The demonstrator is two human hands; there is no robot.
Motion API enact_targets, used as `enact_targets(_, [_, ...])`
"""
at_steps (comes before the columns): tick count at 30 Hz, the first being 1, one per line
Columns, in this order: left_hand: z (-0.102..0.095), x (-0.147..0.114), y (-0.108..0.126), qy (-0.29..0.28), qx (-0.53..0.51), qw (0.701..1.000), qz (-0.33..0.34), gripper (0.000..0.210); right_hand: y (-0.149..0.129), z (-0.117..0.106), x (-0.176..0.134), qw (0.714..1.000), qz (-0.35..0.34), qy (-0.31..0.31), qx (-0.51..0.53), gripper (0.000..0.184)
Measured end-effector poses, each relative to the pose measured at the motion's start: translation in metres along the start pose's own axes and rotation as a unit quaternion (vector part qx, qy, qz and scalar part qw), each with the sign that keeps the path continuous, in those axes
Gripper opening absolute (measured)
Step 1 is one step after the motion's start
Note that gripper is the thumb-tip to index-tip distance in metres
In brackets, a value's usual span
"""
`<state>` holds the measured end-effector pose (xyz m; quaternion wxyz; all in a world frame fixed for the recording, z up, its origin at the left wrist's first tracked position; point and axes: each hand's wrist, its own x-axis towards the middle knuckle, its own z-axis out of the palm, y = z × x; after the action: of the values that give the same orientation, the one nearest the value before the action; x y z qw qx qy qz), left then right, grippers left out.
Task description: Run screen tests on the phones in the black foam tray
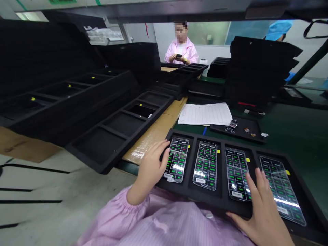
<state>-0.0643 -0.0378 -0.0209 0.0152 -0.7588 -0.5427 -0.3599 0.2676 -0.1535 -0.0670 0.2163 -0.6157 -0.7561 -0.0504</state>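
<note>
Before me lies a black foam tray [221, 171] with a row of compartments, each holding a lit smartphone. My left hand [153, 160] rests at the tray's left end with fingers stretched out, its thumb beside the leftmost phone [177, 160]. The second phone [205, 165] lies flat in its own compartment. My right hand [263, 205] is spread over the front rim, with fingertips between the third phone [236, 172] and the rightmost phone [282, 188]. Text tables, mostly green, fill the screens. Yellow tabs stick out beside the phones.
Another tray [112, 126] lies to the left on a cardboard surface, with one dark phone [141, 110] inside. Beyond my tray are a printed sheet [205, 113], a blue pen [204, 131] and a flat tray of small parts [239, 130]. Stacked trays [252, 71] rise behind; a co-worker [182, 49] stands farther back.
</note>
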Motion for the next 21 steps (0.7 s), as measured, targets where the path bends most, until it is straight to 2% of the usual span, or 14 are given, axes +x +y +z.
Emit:
enact_targets(5, [0.009, -0.011, 0.0, 0.027, -0.011, 1.0, 0.006, 0.027, -0.004, 0.0, 0.003, 1.0, -0.002, 0.017, 0.011, 0.098])
enact_targets(9, [0.004, -0.015, 0.001, 0.074, -0.046, 0.996, -0.011, 0.027, -0.005, -0.002, 0.004, 0.999, 0.02, 0.025, 0.032, 0.099])
enact_targets(15, [0.002, -0.035, 0.001, 0.095, -0.05, 0.994, -0.009, 0.025, 0.002, -0.001, 0.004, 0.999, 0.015, 0.027, 0.033, 0.106])
enact_targets(21, [0.01, -0.025, -0.001, 0.122, -0.046, 0.991, 0.023, 0.023, 0.004, 0.005, 0.011, 0.998, 0.013, 0.054, 0.024, 0.107])
